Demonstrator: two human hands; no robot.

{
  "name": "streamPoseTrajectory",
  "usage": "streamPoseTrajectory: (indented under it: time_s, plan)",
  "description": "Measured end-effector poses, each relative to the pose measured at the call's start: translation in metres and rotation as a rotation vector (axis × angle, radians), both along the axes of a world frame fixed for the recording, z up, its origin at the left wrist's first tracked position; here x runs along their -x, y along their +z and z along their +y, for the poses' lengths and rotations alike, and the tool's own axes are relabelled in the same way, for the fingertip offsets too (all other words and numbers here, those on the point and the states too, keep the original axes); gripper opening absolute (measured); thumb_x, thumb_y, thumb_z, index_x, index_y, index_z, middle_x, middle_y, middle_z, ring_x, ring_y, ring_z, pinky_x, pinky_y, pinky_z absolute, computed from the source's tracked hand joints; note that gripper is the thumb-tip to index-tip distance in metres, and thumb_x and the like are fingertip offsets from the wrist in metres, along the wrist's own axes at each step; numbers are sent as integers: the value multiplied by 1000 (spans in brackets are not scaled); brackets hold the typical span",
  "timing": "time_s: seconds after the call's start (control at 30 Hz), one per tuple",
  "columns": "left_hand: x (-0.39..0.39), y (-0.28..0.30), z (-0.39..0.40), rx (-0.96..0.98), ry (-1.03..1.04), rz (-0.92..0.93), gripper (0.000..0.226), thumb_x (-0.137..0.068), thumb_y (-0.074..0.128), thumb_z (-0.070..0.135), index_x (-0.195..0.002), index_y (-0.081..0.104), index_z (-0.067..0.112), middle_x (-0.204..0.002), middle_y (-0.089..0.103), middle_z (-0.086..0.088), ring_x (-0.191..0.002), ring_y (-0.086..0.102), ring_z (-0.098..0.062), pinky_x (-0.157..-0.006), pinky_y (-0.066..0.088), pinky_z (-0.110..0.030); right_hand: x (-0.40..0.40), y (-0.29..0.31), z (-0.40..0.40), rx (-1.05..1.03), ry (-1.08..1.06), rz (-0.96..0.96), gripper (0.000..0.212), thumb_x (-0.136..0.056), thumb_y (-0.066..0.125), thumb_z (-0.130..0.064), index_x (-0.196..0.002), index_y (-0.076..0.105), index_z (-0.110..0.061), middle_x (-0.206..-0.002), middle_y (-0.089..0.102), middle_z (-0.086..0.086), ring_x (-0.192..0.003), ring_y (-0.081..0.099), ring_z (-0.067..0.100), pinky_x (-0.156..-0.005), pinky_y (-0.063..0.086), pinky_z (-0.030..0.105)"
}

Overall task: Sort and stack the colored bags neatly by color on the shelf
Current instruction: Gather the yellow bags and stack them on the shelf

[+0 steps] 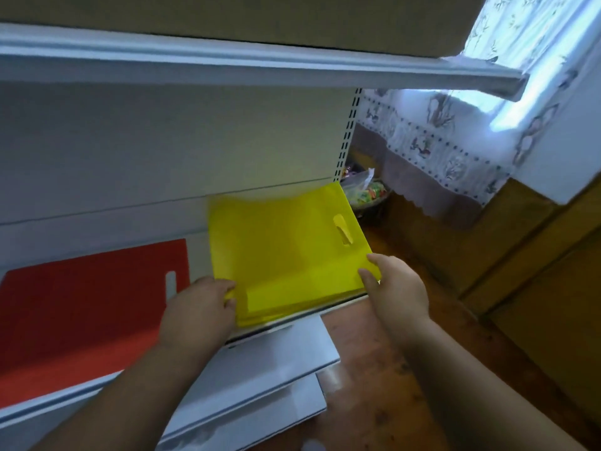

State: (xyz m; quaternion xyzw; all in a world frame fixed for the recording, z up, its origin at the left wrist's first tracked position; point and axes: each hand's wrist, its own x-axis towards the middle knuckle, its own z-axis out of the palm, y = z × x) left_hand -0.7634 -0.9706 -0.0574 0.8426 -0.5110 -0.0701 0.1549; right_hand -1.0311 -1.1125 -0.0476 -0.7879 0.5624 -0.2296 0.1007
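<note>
A stack of flat yellow bags (289,249) lies at the right end of the white shelf (198,236), its cut-out handle toward the right edge. My left hand (201,307) grips the stack's front left corner. My right hand (395,288) pinches the front right corner, thumb on top. The back of the top yellow bag is lifted and blurred. To the left lies a stack of flat red bags (84,314) with a slot handle near its right edge, a strip of bare shelf between the two piles.
A higher shelf (260,60) with a cardboard box overhangs the work area. Lower white shelves (276,359) jut out below. Right of the shelf upright are a basket of wrapped items (367,193), a lace-covered table (439,151) and wooden floor.
</note>
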Motion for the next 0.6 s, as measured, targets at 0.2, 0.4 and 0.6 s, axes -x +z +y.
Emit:
streamPoseTrajectory:
  time_s: [0.2,0.4,0.6]
  plan:
    - [31,-23,-31,-59,79,-99,36,-93,55,32,-128,62,30,-128,62,0,-111,61,-22,-90,47,-30,12,-14,-61,-124,111,159,42,-97,55,-42,-133,59,-21,-125,61,1,-110,59,24,-85,49,35]
    - [50,-35,-45,-169,145,-185,16,-71,78,25,-87,77,25,-82,66,-5,-68,65,-27,-59,49,-31,15,-25,-91,-181,204,310,38,-95,54,-49,-121,62,-23,-115,59,-2,-98,61,22,-77,54,38]
    - [55,-34,-42,-80,239,-302,24,-62,87,29,-80,75,19,-76,58,-8,-54,59,-29,-54,45,-31,12,-22,-97,-38,314,398,39,-95,48,-53,-111,65,-22,-103,59,-1,-86,61,23,-69,53,35]
